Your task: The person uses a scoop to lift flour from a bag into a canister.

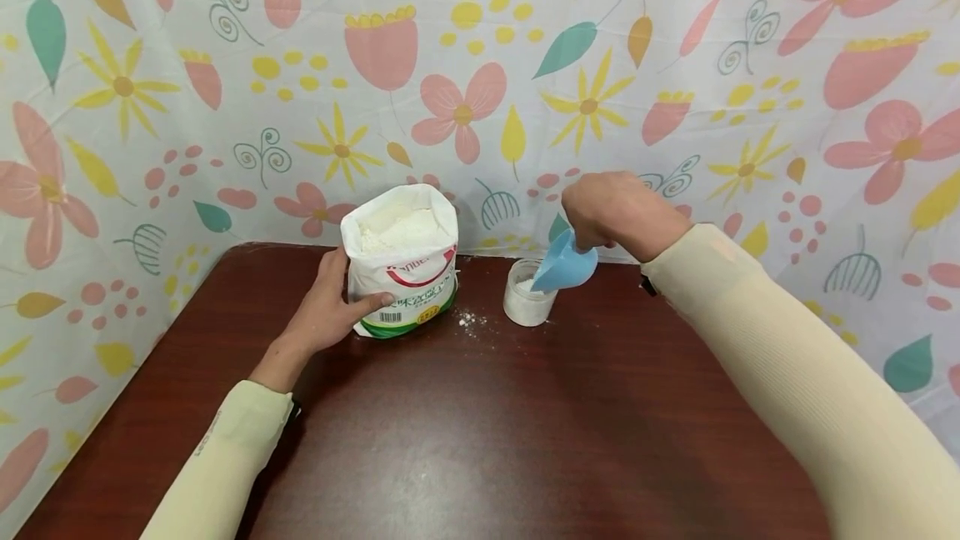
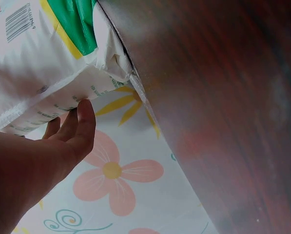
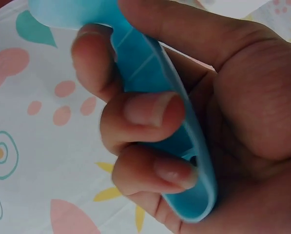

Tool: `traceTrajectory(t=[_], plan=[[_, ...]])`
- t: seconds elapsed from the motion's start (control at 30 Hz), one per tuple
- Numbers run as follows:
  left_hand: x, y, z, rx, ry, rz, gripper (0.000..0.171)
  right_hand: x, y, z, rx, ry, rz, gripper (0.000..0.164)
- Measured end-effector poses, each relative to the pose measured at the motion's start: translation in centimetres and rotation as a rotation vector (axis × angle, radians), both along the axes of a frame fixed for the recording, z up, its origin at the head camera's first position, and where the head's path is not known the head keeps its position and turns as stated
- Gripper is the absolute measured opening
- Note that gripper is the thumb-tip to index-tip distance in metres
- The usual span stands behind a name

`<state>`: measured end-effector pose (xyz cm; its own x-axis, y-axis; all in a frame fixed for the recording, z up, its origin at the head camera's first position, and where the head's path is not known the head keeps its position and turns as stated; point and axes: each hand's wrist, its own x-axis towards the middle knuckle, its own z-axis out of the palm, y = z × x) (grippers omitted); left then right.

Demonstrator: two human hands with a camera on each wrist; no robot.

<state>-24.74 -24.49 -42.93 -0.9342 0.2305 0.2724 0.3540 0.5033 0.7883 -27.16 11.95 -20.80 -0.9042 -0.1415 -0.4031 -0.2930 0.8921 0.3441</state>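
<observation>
Below right hand (image 1: pixel 617 212), gripping blue plastic scoop (image 1: pixel 564 265), clear round jar (image 1: pixel 527 308) should be filled slowly — white printed bag (image 1: pixel 407 267) held by left hand (image 1: pixel 324 307).

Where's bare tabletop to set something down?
Widest patch: the near tabletop between the left sleeve and right sleeve, this side of the powder spill. A smaller one lies left of the left sleeve. Crowded: far side, with bag, jar and scoop.

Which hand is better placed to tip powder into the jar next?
The right hand, most likely: it grips the scoop, tilted with its lip over the jar. The left hand holds the bag, farther away.
</observation>
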Motion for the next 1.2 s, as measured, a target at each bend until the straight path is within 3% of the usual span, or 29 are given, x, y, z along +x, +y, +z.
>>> traceTrajectory(t=[0.17,0.7,1.03,1.2], plan=[[-0.1,0.0,0.0,-0.012,-0.005,0.002,0.106,-0.2,0.1,-0.1,0.017,-0.005,-0.011,0.022],[-0.2,0.0,-0.1,0.006,0.004,-0.005,0.103,0.0,2.2,-0.1,-0.055,0.053,0.099,0.016],[-0.2,0.0,-0.2,-0.005,-0.015,0.004,0.105,0.1,4.9,0.7,-0.236,-0.026,0.099,0.020],[0.0,0.0,-0.1,-0.006,-0.001,-0.001,0.104,0.2,6.1,1.3,-0.308,-0.001,0.109,0.015]])
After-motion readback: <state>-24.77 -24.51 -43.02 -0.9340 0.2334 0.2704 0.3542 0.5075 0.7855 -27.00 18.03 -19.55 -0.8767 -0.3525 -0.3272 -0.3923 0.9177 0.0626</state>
